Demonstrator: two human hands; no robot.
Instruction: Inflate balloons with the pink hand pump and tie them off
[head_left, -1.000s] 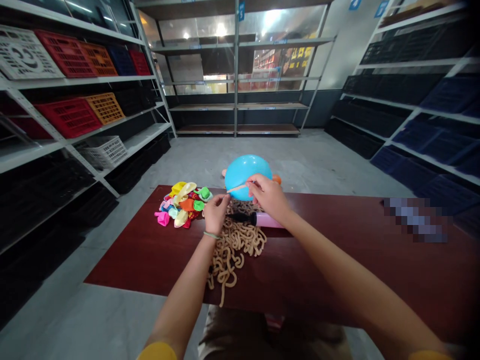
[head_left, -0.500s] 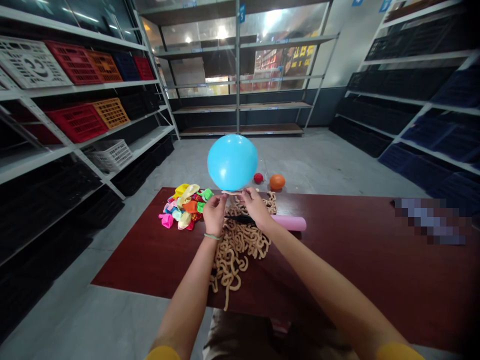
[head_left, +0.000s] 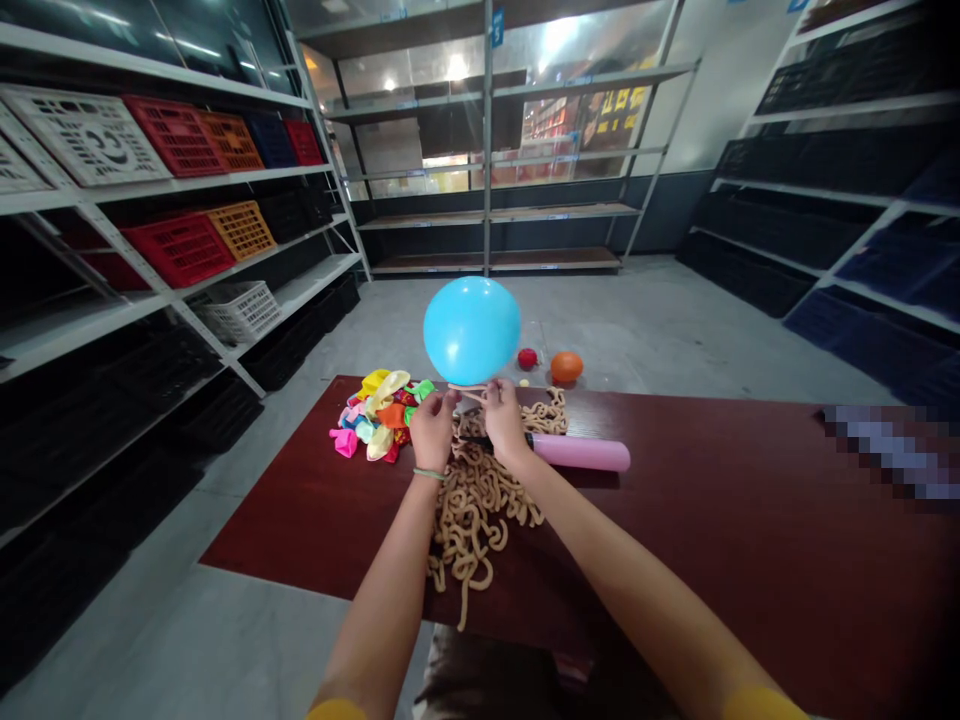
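Note:
A round, inflated blue balloon (head_left: pixel 472 330) stands just beyond my fingertips, over the far edge of the table. Under it a thin tan strip (head_left: pixel 468 391) runs between my hands in what looks like two strands. My left hand (head_left: pixel 433 432) pinches its left end; my right hand (head_left: pixel 504 425) pinches the right end. Whether the balloon's neck is in the fingers cannot be made out. Below my hands lies a heap of curly tan strips (head_left: pixel 472 505). A pink hand pump (head_left: pixel 581 452) with a black front part lies partly behind my right hand.
Flat, colourful balloons (head_left: pixel 381 415) are piled left of my hands on the dark red table (head_left: pixel 690 500). An orange balloon (head_left: pixel 566 367) and a small red one (head_left: pixel 527 358) lie beyond the far edge. Shelves with crates (head_left: pixel 180 250) line the left side.
The tan strip, a nearly flat line before, now shows as two strands spread toward my right hand. My right hand has turned more upright. The whole view has shifted slightly.

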